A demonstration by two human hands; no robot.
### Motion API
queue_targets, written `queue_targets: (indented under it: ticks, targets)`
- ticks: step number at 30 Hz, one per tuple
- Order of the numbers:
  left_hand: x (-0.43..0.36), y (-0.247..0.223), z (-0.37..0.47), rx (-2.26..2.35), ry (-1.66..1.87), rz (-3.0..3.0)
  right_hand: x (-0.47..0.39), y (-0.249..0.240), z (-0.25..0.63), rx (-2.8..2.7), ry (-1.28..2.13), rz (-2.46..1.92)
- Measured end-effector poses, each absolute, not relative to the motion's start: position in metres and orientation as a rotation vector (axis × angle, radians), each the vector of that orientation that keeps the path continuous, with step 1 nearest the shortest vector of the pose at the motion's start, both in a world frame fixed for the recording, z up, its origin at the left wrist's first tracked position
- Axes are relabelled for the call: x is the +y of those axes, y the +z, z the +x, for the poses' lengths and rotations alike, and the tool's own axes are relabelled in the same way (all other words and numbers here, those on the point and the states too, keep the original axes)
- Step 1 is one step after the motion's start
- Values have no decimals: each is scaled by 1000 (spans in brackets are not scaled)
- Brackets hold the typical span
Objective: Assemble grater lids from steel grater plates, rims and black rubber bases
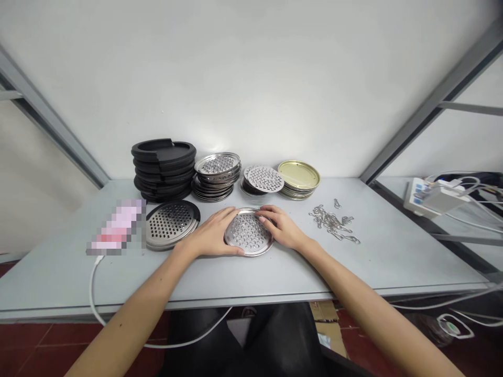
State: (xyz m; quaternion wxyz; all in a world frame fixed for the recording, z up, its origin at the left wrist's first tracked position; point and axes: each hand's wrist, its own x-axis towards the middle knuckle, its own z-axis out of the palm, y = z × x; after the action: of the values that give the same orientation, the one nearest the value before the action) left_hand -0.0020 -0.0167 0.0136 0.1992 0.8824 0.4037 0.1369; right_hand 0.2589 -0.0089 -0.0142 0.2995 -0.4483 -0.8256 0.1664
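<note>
A round silver disc with a perforated middle lies on the grey table between my hands. My left hand curves around its left edge, thumb at the near rim and fingers at the far side. My right hand rests on the upper right rim with bent fingers. Left of my left hand are perforated discs with a black ring part. Behind stand a stack of silver rimmed discs, loose perforated plates and a stack of gold-coloured lids.
Black rings are stacked at the back left. A blurred pink phone-like item with a white cable lies left. Small metal clips are scattered right. Beyond the right frame post sits a power strip with cables.
</note>
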Motion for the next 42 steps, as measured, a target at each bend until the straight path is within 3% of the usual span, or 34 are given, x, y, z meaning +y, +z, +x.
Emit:
queue_targets:
  ticks: [12,42]
  targets:
    - [-13,16,-10,1221,365,2441,-7,-11,264,-2140,231,-1275]
    - [-20,8,1,1202,237,2467,-6,-16,263,-2156,266,-1192]
